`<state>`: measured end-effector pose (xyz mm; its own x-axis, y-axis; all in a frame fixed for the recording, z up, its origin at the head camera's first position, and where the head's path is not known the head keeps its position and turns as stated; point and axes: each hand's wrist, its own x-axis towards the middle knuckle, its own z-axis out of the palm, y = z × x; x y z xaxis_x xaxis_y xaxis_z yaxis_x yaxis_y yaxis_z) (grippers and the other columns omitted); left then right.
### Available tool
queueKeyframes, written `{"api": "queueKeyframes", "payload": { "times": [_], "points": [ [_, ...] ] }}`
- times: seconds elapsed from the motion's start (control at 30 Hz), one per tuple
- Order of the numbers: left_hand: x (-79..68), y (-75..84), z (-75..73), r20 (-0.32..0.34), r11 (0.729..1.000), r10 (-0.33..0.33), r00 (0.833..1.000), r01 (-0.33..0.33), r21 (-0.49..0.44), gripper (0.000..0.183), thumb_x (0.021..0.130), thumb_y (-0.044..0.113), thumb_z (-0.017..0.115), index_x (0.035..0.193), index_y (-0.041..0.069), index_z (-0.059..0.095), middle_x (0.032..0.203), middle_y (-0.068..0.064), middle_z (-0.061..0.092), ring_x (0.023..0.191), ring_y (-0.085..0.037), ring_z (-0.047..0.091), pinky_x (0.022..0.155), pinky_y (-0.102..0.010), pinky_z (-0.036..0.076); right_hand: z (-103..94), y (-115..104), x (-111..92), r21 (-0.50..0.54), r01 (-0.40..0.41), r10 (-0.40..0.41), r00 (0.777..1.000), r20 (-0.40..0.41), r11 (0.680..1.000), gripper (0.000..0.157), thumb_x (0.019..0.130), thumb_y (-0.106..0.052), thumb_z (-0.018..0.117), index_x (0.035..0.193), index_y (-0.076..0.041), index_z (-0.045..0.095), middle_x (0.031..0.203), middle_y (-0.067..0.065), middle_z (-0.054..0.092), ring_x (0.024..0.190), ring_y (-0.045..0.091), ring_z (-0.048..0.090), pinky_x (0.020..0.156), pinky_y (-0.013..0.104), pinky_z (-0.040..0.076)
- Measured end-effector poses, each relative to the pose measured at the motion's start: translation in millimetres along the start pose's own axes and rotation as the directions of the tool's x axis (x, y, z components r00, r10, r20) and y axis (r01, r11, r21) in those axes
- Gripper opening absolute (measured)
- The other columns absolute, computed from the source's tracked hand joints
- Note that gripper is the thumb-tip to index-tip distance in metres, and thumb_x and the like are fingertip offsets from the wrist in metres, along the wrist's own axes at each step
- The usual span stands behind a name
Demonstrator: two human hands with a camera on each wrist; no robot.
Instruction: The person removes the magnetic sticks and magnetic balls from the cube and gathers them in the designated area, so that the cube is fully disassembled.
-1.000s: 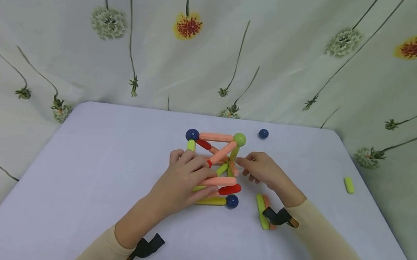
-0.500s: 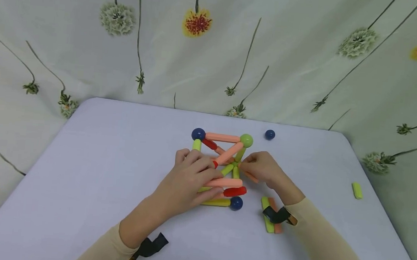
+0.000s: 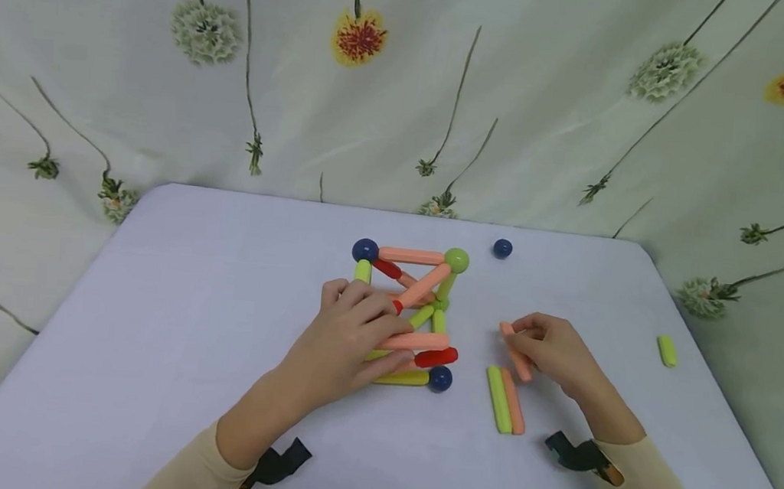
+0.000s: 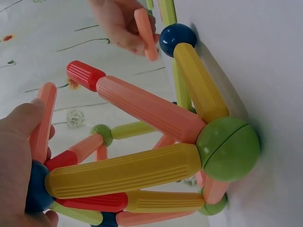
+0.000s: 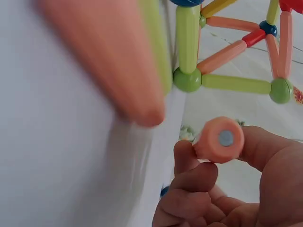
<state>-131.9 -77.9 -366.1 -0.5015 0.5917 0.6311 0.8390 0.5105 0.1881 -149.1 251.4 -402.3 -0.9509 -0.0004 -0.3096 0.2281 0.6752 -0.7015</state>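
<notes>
A frame of magnetic rods and balls (image 3: 456, 260) stands mid-table, built of salmon, red, yellow and light-green rods. My left hand (image 3: 350, 333) holds it from the left. In the left wrist view that hand (image 4: 16, 142) is curled about a dark-blue ball (image 4: 38, 187) and a salmon rod (image 4: 43, 120) on the frame's upper part. Right of the frame and apart from it, my right hand (image 3: 559, 357) pinches a loose salmon rod (image 3: 516, 354) between thumb and fingers. The right wrist view shows this rod's end (image 5: 222, 139) with a grey metal disc.
A light-green rod (image 3: 500, 399) and a salmon rod (image 3: 514, 401) lie side by side on the white table (image 3: 187, 297), in front of the right hand. A loose blue ball (image 3: 502, 248) sits near the back edge. Far right lies a short green rod (image 3: 667, 350).
My right hand has drawn back from the frame's right side, moving right and nearer, with the salmon rod pinched in it. The left hand has kept its hold on the frame.
</notes>
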Motion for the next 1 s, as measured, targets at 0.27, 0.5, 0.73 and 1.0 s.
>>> {"api": "queueKeyframes", "payload": {
  "times": [0.27,0.5,0.73,1.0],
  "points": [
    [-2.0,-2.7,-5.8,0.006,1.0,-0.01,1.0,0.01,-0.004,0.03,0.079,0.036,0.081,0.1,0.017,0.071,0.096,0.002,0.059,0.101,-0.021,0.047,0.084,-0.047,0.031,1.4,24,-30,-0.109,-0.035,0.036,0.999,0.011,0.993,0.031,0.086,-0.03,0.072,0.102,-0.005,0.064,0.078,0.004,0.062,0.067,0.018,0.055,0.058,0.032,0.045],
    [-1.5,-2.1,-7.1,0.01,1.0,-0.005,1.0,0.006,-0.005,0.031,0.08,0.037,0.08,0.101,0.017,0.071,0.098,0.002,0.06,0.102,-0.021,0.047,0.084,-0.047,0.031,13.5,22,-39,-0.064,-0.04,0.042,0.999,0.032,0.997,0.026,0.086,-0.023,0.07,0.102,-0.003,0.063,0.074,0.005,0.062,0.063,0.018,0.058,0.056,0.032,0.049],
    [0.0,0.0,-3.9,0.016,1.0,0.004,1.0,-0.004,-0.012,0.029,0.081,0.037,0.079,0.102,0.018,0.072,0.098,0.004,0.06,0.101,-0.02,0.047,0.084,-0.047,0.032,10.3,21,-45,-0.114,-0.021,0.022,1.0,0.009,0.993,0.027,0.088,-0.025,0.066,0.103,-0.003,0.063,0.075,0.004,0.062,0.063,0.018,0.059,0.057,0.033,0.049],
    [-1.1,-2.1,-2.4,0.013,0.999,0.017,1.0,-0.016,-0.033,0.027,0.08,0.036,0.079,0.1,0.019,0.071,0.097,0.005,0.059,0.099,-0.019,0.045,0.083,-0.045,0.031,14.7,-31,-58,-0.181,0.251,-0.28,0.946,-0.163,0.951,0.018,0.091,-0.025,0.068,0.103,-0.013,0.065,0.083,0.0,0.059,0.067,0.018,0.052,0.054,0.029,0.044]
  ]
}}
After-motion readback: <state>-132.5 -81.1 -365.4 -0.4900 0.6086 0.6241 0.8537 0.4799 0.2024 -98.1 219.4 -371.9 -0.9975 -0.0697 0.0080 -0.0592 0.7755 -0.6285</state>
